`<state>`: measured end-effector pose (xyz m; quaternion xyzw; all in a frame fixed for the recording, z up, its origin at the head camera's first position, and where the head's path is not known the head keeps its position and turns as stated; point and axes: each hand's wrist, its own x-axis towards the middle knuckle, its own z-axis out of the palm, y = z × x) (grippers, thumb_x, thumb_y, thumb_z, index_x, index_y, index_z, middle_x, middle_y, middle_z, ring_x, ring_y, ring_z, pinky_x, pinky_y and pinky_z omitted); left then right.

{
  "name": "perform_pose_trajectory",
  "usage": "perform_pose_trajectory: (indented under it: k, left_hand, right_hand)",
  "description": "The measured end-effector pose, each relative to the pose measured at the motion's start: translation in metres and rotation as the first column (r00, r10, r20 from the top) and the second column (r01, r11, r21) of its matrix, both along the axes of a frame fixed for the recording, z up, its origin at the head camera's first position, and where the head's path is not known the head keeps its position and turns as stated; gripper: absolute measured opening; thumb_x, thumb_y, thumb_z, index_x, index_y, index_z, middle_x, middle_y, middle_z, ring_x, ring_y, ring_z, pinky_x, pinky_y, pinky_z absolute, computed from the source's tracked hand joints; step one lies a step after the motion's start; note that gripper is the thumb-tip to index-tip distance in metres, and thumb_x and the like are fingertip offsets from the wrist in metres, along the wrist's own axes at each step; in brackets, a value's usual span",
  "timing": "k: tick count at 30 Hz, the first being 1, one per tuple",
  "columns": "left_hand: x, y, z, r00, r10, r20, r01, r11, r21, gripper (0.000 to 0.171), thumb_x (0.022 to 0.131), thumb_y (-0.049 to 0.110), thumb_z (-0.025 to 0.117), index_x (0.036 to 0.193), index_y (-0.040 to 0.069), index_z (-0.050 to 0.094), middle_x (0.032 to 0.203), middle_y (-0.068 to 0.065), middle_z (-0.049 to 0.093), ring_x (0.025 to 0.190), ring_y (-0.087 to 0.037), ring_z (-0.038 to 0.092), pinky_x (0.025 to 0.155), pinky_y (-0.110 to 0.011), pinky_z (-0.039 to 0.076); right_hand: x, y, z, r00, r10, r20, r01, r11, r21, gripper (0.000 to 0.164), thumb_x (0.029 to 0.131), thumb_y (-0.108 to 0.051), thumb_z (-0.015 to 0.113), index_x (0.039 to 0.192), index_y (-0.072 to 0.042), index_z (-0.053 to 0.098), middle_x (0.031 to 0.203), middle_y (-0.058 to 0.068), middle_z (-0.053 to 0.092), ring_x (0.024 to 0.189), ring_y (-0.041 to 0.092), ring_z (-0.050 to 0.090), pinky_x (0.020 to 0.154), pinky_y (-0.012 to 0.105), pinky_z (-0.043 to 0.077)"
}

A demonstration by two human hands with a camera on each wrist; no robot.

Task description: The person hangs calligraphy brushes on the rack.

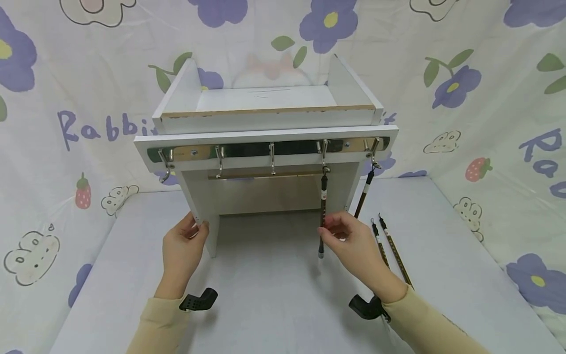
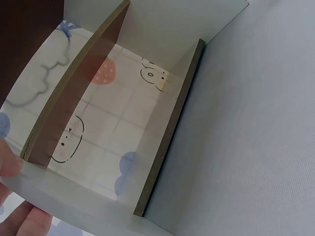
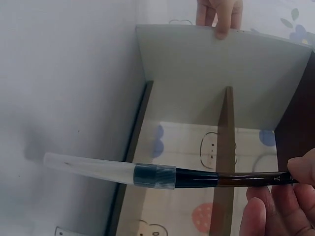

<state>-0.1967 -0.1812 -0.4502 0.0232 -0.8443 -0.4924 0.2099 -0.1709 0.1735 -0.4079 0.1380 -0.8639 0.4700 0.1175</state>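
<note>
My right hand (image 1: 355,241) pinches a calligraphy brush (image 1: 324,196) between thumb and fingers. The brush hangs tip-down by its loop from a hook on the metal hook rail (image 1: 292,148); in the right wrist view a clear cap (image 3: 88,168) covers its tip. Beside it, a second calligraphy brush (image 1: 364,193) dangles from the rightmost hook, its lower part behind my hand. My left hand (image 1: 183,248) grips the edge of the left side panel (image 1: 213,236) of a white shelf (image 1: 269,118), thumb on one face and fingers on the other.
Two more calligraphy brushes, one nearer (image 1: 381,248) and one farther right (image 1: 398,253), lie on the white table (image 1: 460,246) right of the shelf. The other three hooks hold nothing. A patterned cloth (image 1: 508,98) hangs behind and around the table.
</note>
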Motion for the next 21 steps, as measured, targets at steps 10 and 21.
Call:
perform_pose_trajectory:
  k: [10, 21]
  left_hand:
    - [0.000, 0.000, -0.002, 1.000, 0.004, 0.012, -0.004, 1.000, -0.007, 0.041, 0.094, 0.024, 0.062, 0.134, 0.013, 0.060, 0.128, -0.004, 0.062, 0.102, -0.023, 0.066, 0.077, -0.029, 0.057]
    - [0.000, 0.000, -0.003, 1.000, 0.009, 0.004, -0.009, 1.000, -0.003, 0.040, 0.094, 0.024, 0.062, 0.133, 0.017, 0.061, 0.127, -0.001, 0.062, 0.101, -0.020, 0.066, 0.076, -0.027, 0.056]
  right_hand:
    - [0.008, 0.010, 0.004, 1.000, 0.029, -0.004, -0.030, 0.999, -0.015, 0.017, 0.090, -0.019, 0.070, 0.105, -0.017, 0.063, 0.096, -0.006, 0.064, 0.081, 0.009, 0.062, 0.071, 0.027, 0.055]
    - [0.023, 0.046, 0.007, 0.999, -0.006, -0.032, 0.006, 1.000, 0.007, 0.019, 0.089, -0.017, 0.072, 0.105, -0.013, 0.065, 0.094, -0.006, 0.066, 0.080, 0.012, 0.064, 0.068, 0.024, 0.055]
